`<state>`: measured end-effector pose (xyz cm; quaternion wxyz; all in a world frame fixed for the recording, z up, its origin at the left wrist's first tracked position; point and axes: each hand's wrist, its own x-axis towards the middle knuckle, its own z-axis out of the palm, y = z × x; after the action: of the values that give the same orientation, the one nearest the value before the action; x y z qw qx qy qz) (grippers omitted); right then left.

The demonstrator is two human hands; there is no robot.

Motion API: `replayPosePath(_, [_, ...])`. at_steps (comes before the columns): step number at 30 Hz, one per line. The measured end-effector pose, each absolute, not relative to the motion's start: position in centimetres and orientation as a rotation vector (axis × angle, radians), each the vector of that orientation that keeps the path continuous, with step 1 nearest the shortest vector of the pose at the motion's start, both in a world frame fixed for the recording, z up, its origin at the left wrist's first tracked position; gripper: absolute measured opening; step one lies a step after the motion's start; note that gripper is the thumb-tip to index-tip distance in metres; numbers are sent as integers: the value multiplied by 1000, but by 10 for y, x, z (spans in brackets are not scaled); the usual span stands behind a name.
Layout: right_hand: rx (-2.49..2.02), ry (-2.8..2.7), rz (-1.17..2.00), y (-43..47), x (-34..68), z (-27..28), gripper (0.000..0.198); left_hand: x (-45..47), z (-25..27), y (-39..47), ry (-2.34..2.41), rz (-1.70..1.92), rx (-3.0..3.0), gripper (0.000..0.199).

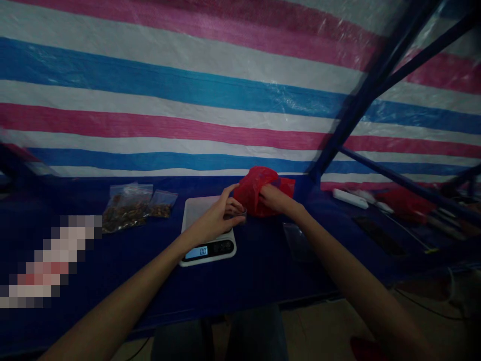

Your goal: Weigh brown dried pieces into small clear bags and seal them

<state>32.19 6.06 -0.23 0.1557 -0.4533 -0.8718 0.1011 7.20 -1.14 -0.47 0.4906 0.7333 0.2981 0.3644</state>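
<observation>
My left hand (226, 213) curls round a small see-through cup (242, 216), just above the right side of a white kitchen scale (191, 213). The scale's lit display (197, 252) reads 0.0. Beside the cup stands a red plastic bag (250, 188) with its mouth toward me. My right hand (273, 196) reaches into that bag; its fingers are hidden inside, so what they hold cannot be seen. Under my right forearm lies a flat see-through bag (298, 240).
Left of the scale are zip bags (128, 210) of small brown pieces and a smaller filled zip bag (162, 203). A white box-like object (350, 198), a dark flat strip (378, 234) and another red bag (408, 203) lie right on the blue table (255, 271). Blue metal bars (349, 115) slant up there.
</observation>
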Motion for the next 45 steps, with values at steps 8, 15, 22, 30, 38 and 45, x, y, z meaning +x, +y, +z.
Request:
replayPosePath(8, [-1321,-2386,55,59,334,-2,30,73,-6,-11,743,873,1751,93])
replayPosePath(15, [-1387,-2291,6,49,347,33,25,74,-9,-9,737,853,1776,80])
replayPosePath(22, [-1366,-2115,31,42,357,62,23,74,-6,-10,726,859,1749,72])
replayPosePath(30, [-1085,-2245,253,-11,310,95,18,72,-7,-7,704,781,1811,36])
replayPosePath(38, [-842,-2776,334,-16,263,67,39,69,-1,-12,642,828,1606,67])
replayPosePath(45, [-767,-2807,476,-14,262,80,29,69,0,-11,636,835,1577,73])
